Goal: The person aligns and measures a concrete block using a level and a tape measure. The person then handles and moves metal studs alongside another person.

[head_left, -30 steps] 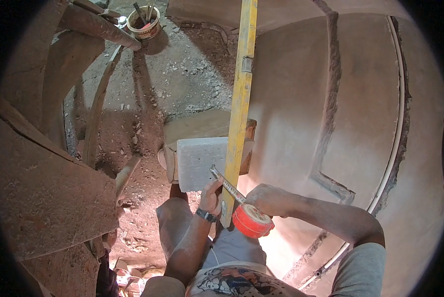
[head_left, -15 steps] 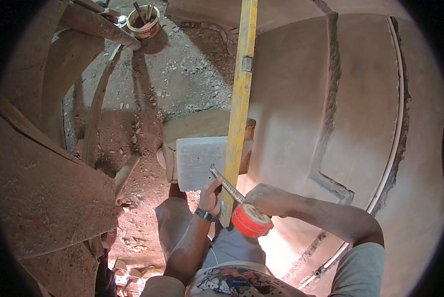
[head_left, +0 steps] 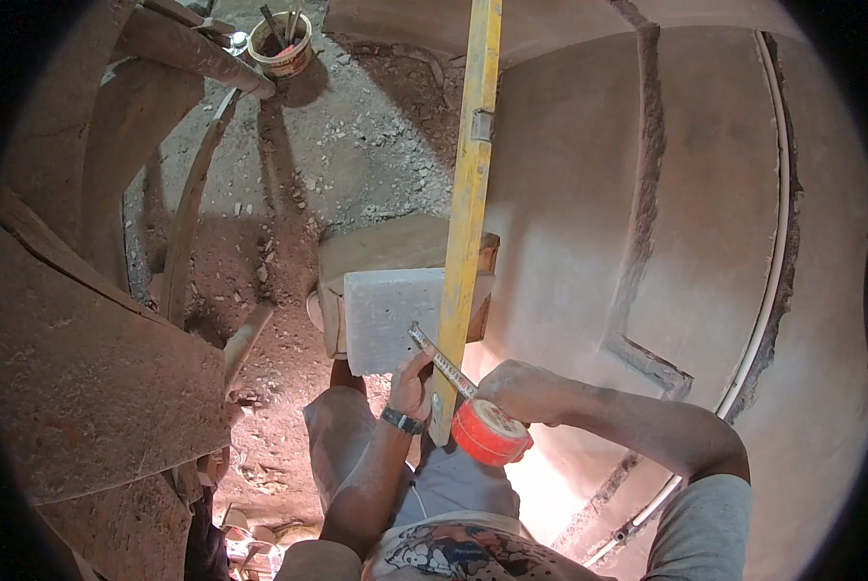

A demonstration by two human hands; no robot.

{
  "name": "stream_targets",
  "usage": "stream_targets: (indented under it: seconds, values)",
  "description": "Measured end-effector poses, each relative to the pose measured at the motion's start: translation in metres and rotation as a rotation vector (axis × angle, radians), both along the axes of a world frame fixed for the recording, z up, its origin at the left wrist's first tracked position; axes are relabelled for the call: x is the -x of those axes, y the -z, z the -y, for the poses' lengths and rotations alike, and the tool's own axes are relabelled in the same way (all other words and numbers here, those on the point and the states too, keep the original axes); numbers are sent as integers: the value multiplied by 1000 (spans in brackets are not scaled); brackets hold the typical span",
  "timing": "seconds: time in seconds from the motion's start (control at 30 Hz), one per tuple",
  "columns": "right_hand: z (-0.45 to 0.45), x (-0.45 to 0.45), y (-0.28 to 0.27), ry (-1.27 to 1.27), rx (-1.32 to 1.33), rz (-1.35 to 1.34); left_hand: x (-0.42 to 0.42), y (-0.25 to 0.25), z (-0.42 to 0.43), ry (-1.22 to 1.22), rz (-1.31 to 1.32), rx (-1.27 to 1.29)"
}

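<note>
Tape measure (head_left: pixel 492 432) is in front of our lap, red case just right of the level's (head_left: pixel 467 203) near end. Right hand (head_left: pixel 517 389) is nearest the case and grips it; left hand (head_left: pixel 411 389) pinches the blade short of its tip. Blade's long axis slants forward-left from the case, crossing the level, which runs nearly straight away from us. Tip shows against the pale block (head_left: pixel 386 315); can't tell if they touch. So: case on our right, tip ahead and left, level between.
</note>
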State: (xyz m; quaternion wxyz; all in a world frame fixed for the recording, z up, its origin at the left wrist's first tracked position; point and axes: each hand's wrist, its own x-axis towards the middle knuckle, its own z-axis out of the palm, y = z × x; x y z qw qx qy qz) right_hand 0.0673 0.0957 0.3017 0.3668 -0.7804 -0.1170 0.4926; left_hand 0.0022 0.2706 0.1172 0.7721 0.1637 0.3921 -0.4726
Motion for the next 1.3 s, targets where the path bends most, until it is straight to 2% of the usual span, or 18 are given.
stream_targets:
  seconds: [0.23, 0.43, 0.73, 0.83, 0.93, 1.03, 1.1, 1.27, 1.3]
  values:
    - [-1, -1, 0, -34, 7, 52, -1, -2, -1, 6, -15, 20]
    - [-2, -2, 0, -44, 32, -21, -1, -2, -1, 4, -7, 3]
    - [-2, 3, 3, -25, -22, 195, -4, -6, 1, -11, -36, 7]
    - [-8, -11, -10, 92, 74, -187, 2, 5, -2, 8, -25, -7]
    - [-10, -14, -12, 10, 106, -237, 6, 9, -7, 68, -10, -31]
    - [-8, -7, -10, -5, 93, -135, 0, 4, -6, 59, -69, 5]
    - [-13, 2, -5, 153, 23, -131, -7, -7, -6, 54, -41, 20]
    - [-14, -4, -10, 314, 45, -417, -2, 0, -9, 73, -51, 25]
    - [-13, 12, 2, 288, 4, -304, -1, 1, -10, 74, -58, 36]
